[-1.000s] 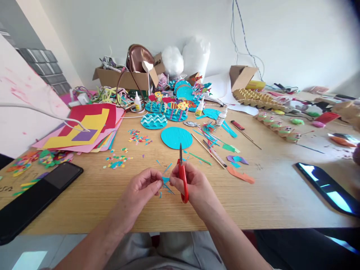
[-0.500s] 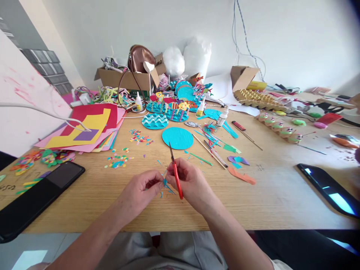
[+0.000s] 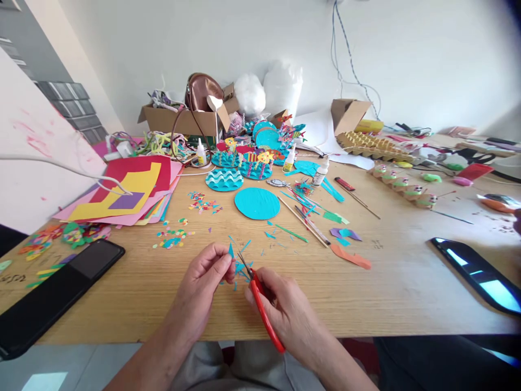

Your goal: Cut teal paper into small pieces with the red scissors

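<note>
Between the thumb and fingers of my left hand [image 3: 209,277] is a small pointed piece of blue paper [image 3: 231,251], its tip sticking up. My right hand [image 3: 280,304] grips the red handles of a pair of scissors [image 3: 262,312]. The slightly parted blades point up and left, close beside the blue piece but apart from it. Thin blue paper scraps [image 3: 240,267] lie on the table under and between my hands. Beyond them rests a flat round blue disc [image 3: 257,203].
A phone [image 3: 61,293] lies at the left, another [image 3: 474,274] at the right. Coloured paper sheets [image 3: 134,184] are stacked at the left. Behind the disc stand blue wave-shaped crafts [image 3: 224,179] and glue bottles [image 3: 321,172]. Wooden sticks [image 3: 303,220] and an orange paper strip [image 3: 350,256] lie right of centre.
My hands have moved apart. The scissors have turned from resting across my right hand into a cutting grip, blades now toward the blue piece, which shows upright in my left fingers.
</note>
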Demonstrator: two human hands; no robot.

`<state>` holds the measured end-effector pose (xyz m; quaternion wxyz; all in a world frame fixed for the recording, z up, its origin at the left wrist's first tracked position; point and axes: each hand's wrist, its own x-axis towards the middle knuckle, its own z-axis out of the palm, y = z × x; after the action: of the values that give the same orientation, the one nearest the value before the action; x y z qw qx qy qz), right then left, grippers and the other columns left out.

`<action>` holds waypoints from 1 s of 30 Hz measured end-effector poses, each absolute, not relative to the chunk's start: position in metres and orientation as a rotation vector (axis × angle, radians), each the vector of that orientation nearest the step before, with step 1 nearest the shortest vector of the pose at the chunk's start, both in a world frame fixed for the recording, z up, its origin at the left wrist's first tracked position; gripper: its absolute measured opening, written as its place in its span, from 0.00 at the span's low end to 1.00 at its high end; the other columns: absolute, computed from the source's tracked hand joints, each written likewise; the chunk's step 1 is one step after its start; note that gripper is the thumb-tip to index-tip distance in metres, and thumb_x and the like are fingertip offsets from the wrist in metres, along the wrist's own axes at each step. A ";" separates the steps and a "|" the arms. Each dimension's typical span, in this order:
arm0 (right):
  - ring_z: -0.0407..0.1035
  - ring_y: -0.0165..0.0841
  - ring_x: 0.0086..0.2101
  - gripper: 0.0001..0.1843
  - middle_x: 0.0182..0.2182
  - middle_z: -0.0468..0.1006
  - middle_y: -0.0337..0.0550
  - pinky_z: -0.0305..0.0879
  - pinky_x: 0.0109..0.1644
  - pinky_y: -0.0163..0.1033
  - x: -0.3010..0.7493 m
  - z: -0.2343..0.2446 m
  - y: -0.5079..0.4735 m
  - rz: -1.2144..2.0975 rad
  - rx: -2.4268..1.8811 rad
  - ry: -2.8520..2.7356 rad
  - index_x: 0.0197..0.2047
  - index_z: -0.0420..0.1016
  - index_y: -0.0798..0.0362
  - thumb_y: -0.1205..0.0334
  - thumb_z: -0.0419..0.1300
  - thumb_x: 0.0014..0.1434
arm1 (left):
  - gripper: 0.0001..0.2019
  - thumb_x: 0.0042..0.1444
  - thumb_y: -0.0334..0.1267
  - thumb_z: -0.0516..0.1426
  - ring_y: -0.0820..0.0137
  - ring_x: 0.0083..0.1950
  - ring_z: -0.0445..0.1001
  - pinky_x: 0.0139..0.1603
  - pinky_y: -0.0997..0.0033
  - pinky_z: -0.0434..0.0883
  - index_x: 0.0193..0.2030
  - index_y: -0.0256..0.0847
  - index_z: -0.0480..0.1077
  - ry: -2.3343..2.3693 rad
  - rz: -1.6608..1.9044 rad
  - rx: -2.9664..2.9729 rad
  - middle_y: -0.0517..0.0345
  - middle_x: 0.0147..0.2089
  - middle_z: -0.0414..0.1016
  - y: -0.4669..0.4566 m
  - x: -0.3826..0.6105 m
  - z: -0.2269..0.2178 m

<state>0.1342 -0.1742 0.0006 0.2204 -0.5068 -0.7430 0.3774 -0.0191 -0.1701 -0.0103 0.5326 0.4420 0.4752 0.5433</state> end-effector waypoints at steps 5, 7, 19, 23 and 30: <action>0.55 0.27 0.20 0.12 0.18 0.63 0.34 0.46 0.24 0.32 0.128 0.002 -0.173 0.950 -1.420 -2.096 0.23 0.56 0.51 0.58 0.48 0.57 | 0.09 0.55 0.40 0.52 0.74 0.28 0.63 0.31 0.76 0.62 0.26 0.39 0.64 1.170 1.272 1.149 0.63 0.24 0.63 -0.170 -0.017 -0.011; 0.55 0.27 0.20 0.12 0.18 0.63 0.35 0.46 0.24 0.33 0.127 0.000 -0.173 0.891 -1.431 -2.115 0.24 0.55 0.51 0.58 0.48 0.57 | 0.09 0.56 0.40 0.52 0.74 0.29 0.63 0.32 0.76 0.63 0.27 0.40 0.64 1.182 1.261 1.173 0.63 0.25 0.63 -0.170 -0.017 -0.013; 0.57 0.28 0.20 0.10 0.19 0.65 0.36 0.45 0.25 0.33 0.126 -0.003 -0.172 0.739 -1.444 -2.176 0.24 0.55 0.51 0.61 0.48 0.56 | 0.09 0.55 0.40 0.51 0.73 0.28 0.62 0.31 0.75 0.62 0.27 0.40 0.63 1.204 1.245 1.193 0.63 0.24 0.62 -0.171 -0.016 -0.014; 0.57 0.28 0.20 0.10 0.18 0.65 0.36 0.45 0.25 0.33 0.126 -0.003 -0.172 0.745 -1.447 -2.176 0.24 0.55 0.51 0.62 0.49 0.56 | 0.09 0.55 0.40 0.51 0.73 0.28 0.61 0.31 0.75 0.61 0.27 0.40 0.64 1.192 1.254 1.165 0.63 0.24 0.62 -0.172 -0.015 -0.014; 0.56 0.27 0.19 0.11 0.18 0.65 0.35 0.44 0.24 0.32 0.127 -0.006 -0.174 0.717 -1.426 -2.154 0.24 0.56 0.51 0.60 0.49 0.57 | 0.08 0.55 0.39 0.51 0.73 0.29 0.61 0.32 0.75 0.61 0.28 0.40 0.64 1.189 1.247 1.149 0.63 0.25 0.62 -0.173 -0.013 -0.012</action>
<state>0.1271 -0.1742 -0.0065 0.2281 -0.5179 -0.7822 0.2605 -0.0126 -0.1730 -0.0124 0.5101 0.4771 0.4939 0.5179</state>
